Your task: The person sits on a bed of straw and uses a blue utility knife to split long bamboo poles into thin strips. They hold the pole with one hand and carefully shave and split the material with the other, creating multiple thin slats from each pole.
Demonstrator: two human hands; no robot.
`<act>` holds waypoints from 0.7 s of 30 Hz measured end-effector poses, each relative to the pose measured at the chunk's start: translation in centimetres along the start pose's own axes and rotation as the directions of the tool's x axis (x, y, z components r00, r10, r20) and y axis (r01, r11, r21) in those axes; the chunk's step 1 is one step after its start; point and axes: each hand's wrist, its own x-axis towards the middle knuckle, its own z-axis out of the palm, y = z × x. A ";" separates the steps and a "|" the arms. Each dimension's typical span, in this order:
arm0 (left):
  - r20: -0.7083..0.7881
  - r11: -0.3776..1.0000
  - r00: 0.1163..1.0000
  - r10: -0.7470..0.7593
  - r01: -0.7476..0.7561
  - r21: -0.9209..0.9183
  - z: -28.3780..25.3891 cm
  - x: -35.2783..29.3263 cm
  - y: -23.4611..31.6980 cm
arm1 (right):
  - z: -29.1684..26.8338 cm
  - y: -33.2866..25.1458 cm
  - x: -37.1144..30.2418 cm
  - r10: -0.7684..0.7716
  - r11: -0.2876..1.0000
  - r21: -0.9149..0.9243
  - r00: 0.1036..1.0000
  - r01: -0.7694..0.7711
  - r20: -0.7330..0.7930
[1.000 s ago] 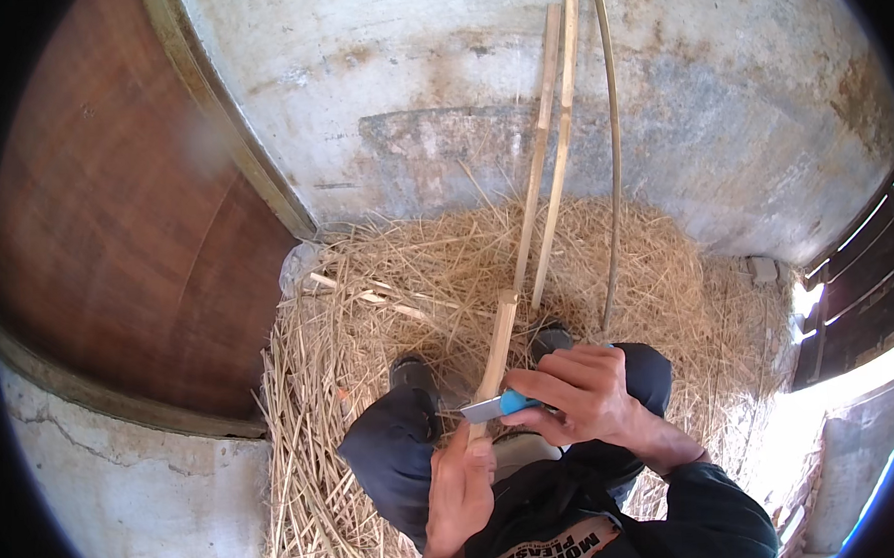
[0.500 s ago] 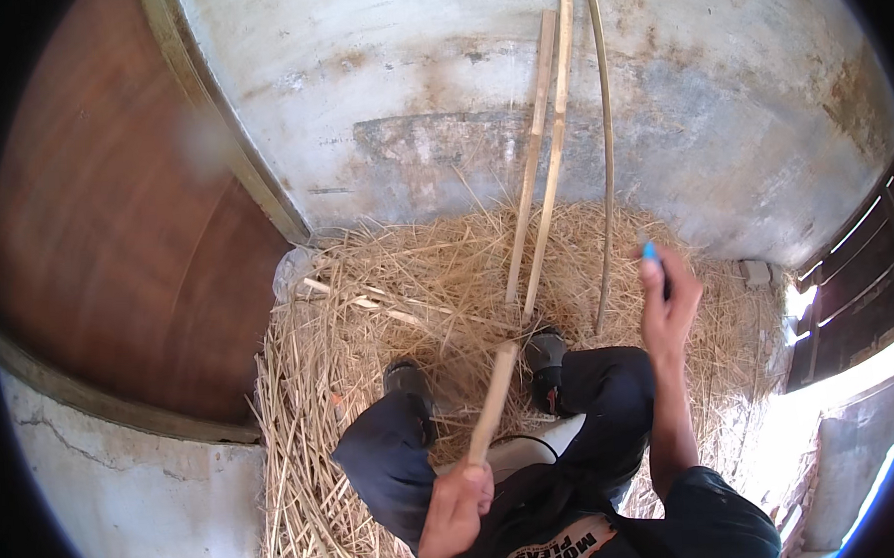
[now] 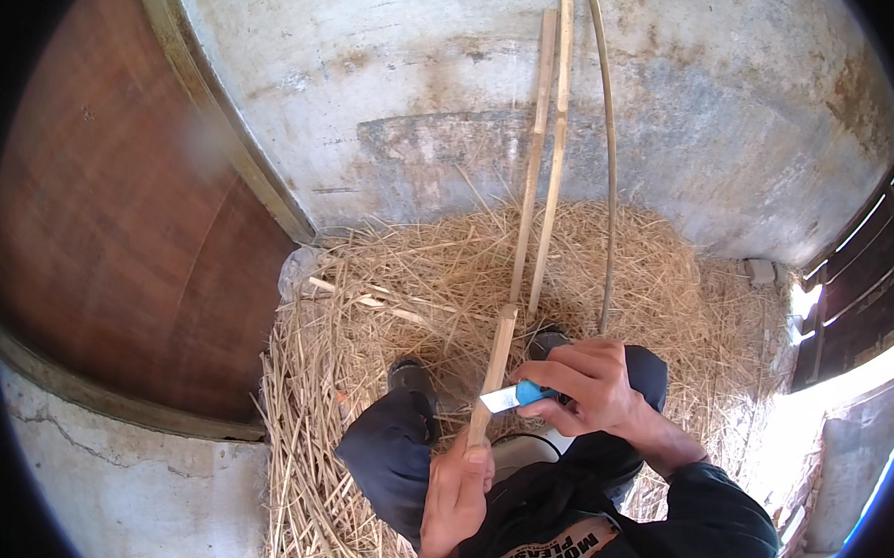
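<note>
My left hand (image 3: 458,486) is closed round the lower end of a short, pale wooden stick (image 3: 500,348), which slants up and away between my knees. A blue-handled utility knife (image 3: 535,391) is gripped in my right hand (image 3: 593,387). Its broad metal blade lies against the side of the stick, a little above my left fingers. The stick's far end has a blunt, pale face. My left palm hides the stick's bottom end.
Two long squared wooden strips (image 3: 550,160) and a thin round pole (image 3: 608,152) lean on the stained wall (image 3: 427,40). Loose straw (image 3: 655,240) covers the floor around my boots. A brown panel (image 3: 136,233) in a wooden frame stands at left, dark slats (image 3: 856,281) at right.
My right hand has come in from the far right with the knife, bringing its blade onto the stick. The stick's far end has risen slightly.
</note>
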 end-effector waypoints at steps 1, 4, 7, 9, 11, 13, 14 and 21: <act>-0.011 1.000 1.000 0.019 -0.019 0.024 0.0 0.1 0.1 | 0.0 -0.1 0.1 -0.003 1.000 -0.003 1.000 0.003 0.016; -0.037 0.991 0.999 0.036 -0.031 0.131 0.1 0.3 0.5 | 0.3 -0.2 0.3 -0.015 1.000 -0.009 1.000 0.015 -0.003; -0.056 0.986 0.998 0.029 -0.019 0.168 0.3 0.4 0.8 | 0.2 -0.4 0.8 -0.018 1.000 -0.008 1.000 0.018 -0.016; -0.074 0.980 0.996 0.044 -0.029 0.196 0.5 0.5 1.1 | -0.1 -0.5 1.3 -0.018 1.000 -0.018 1.000 0.017 -0.005; -0.093 0.976 0.995 0.045 -0.024 0.216 0.7 0.5 1.2 | -0.1 -0.4 1.3 -0.019 0.999 -0.028 1.000 0.019 -0.013; -0.112 0.974 0.993 0.032 -0.006 0.227 0.8 0.6 1.1 | 0.3 -0.1 1.2 -0.023 0.999 -0.037 0.999 0.022 -0.038; -0.112 0.973 0.993 0.031 -0.004 0.231 0.8 0.5 1.1 | 0.2 -0.2 1.3 -0.018 0.999 -0.037 0.999 0.017 -0.028; -0.108 0.973 0.994 -0.007 0.032 0.231 0.6 0.0 0.2 | 0.1 0.8 1.5 -0.004 0.997 -0.072 0.999 0.001 -0.045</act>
